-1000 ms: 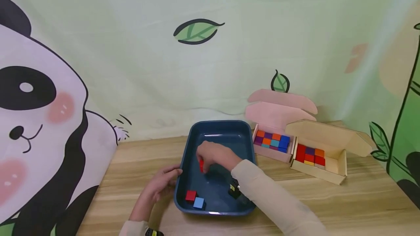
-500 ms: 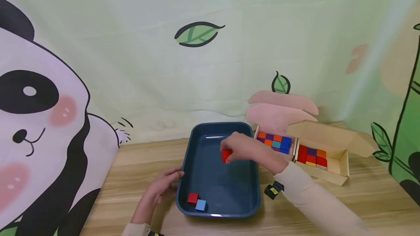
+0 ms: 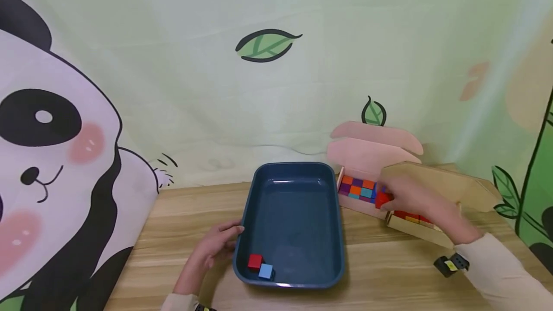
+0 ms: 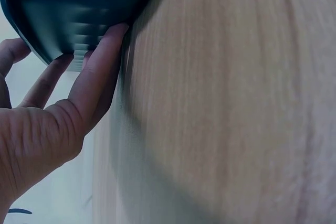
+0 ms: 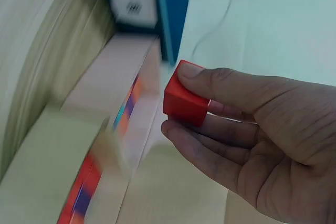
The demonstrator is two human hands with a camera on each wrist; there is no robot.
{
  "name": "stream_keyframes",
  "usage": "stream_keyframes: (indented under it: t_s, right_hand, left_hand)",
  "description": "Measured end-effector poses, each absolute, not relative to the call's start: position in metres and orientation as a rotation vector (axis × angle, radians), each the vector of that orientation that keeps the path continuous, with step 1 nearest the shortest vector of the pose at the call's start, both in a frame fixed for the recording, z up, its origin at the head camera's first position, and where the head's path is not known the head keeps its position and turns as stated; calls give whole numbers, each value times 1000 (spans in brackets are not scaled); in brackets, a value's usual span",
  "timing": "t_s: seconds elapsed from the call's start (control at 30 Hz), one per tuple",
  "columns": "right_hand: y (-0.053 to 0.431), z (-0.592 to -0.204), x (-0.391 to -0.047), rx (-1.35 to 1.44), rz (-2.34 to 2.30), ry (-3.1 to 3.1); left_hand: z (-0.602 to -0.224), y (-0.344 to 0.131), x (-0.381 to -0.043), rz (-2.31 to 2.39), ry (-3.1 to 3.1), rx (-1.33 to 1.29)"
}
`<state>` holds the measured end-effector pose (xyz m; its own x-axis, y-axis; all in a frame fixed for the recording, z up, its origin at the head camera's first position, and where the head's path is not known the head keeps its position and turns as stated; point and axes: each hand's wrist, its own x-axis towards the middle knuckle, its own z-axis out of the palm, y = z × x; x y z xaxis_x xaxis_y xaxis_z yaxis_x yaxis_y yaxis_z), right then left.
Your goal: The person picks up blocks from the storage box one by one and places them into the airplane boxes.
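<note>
My right hand (image 3: pixel 408 198) pinches a red cube (image 5: pixel 185 99) between thumb and fingers. In the head view it hovers over the neighbouring sides of the pink box (image 3: pixel 360 205) and the tan box (image 3: pixel 419 232). My left hand (image 3: pixel 219 244) holds the dark blue tray (image 3: pixel 298 224) at its left side, thumb at the rim and the other fingers against the outer wall (image 4: pixel 79 19). Inside the tray's near left corner lie another red cube (image 3: pixel 255 261) and a light blue cube (image 3: pixel 265 271), close together.
Both boxes stand with lids raised, right of the tray on the wooden table (image 3: pixel 371 263). Orange, purple, teal and blue cubes (image 3: pixel 355 189) fill the pink one. Red and yellow cubes (image 3: pixel 412 218) show in the tan one, partly hidden by my right arm. A printed cloth (image 3: pixel 194 85) hangs behind.
My right hand has carried the red cube up from inside the tray and rightward to above the boxes. My left hand has stayed at the tray's left side.
</note>
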<state>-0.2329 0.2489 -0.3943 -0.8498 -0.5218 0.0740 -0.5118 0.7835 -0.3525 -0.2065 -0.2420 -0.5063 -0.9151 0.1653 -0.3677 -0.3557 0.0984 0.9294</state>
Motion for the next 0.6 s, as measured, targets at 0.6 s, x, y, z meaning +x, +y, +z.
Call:
stream_keyframes:
  t_s: [0.6]
  right_hand:
    - [348, -428, -224, -580, -199, 3163]
  left_hand:
    - [-502, -242, -207, 1865, 1976, -210]
